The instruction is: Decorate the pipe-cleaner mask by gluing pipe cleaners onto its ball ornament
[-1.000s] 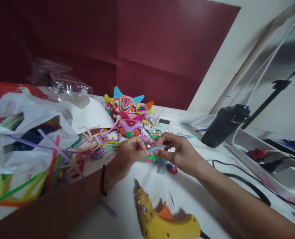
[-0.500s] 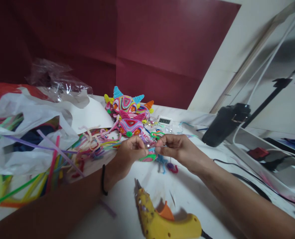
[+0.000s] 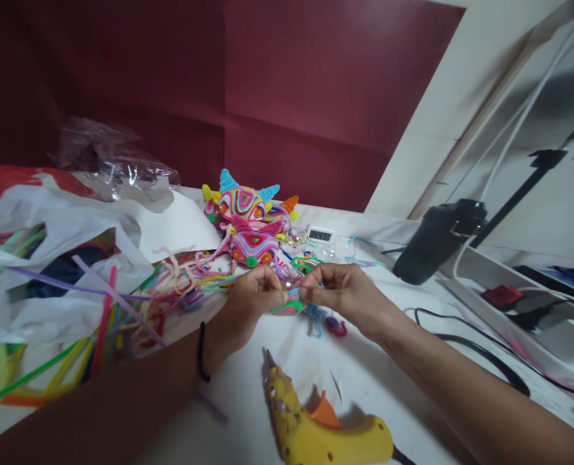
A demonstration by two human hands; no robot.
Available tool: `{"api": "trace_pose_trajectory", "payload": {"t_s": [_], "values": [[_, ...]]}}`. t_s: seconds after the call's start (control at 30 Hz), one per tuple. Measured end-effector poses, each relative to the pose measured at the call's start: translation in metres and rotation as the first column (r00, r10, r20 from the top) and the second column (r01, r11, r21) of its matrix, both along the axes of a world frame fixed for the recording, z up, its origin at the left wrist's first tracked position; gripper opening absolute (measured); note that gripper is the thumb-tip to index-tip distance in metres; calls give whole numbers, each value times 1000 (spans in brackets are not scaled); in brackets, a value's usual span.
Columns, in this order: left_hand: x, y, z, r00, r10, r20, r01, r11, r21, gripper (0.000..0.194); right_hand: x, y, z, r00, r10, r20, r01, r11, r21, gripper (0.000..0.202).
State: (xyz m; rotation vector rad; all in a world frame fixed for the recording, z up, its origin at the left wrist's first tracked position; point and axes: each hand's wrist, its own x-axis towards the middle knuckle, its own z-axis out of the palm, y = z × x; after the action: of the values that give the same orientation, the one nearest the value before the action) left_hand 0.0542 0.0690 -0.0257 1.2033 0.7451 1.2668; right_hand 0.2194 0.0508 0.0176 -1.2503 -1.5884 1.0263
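Thumb and fingertips of my left hand (image 3: 258, 289) are pinched at the left side of a small clear, shiny piece (image 3: 291, 284). At its other side my right hand (image 3: 338, 289) pinches in the same way. The piece is tiny and partly covered by the fingertips, so its kind is unclear. Just behind and below the hands lies a green and pink pipe-cleaner piece (image 3: 287, 309). A blue fuzzy piece (image 3: 315, 312) sits beside it. Nearer me, a yellow glue gun (image 3: 311, 426) with an orange trigger rests on the white table.
Colourful pipe-cleaner animal heads (image 3: 251, 223) stand at the back, beside clear domes (image 3: 294, 236) and a small digital clock (image 3: 320, 234). Loose pipe cleaners (image 3: 180, 278) and a white plastic bag (image 3: 64, 219) cover the left. A black cylindrical object (image 3: 437, 242) and cables (image 3: 481, 355) are at right.
Both hands stay nearly in place, still pinching. My right hand has shifted slightly left, and the fingertips are a little closer together.
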Motion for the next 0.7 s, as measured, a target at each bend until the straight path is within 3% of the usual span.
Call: {"api": "trace_pose_trajectory", "payload": {"t_s": [0.4,0.7], "values": [[1,-2,3,1000,17,14,-17,999,-37,16,-3,-3,-1,1000,-23,14,23,1000,5,25],[1,-1,1,999,28,24,-27,999,-39,17,-8,-1,-9,988,-49,-150,40,997,-60,24]]}}
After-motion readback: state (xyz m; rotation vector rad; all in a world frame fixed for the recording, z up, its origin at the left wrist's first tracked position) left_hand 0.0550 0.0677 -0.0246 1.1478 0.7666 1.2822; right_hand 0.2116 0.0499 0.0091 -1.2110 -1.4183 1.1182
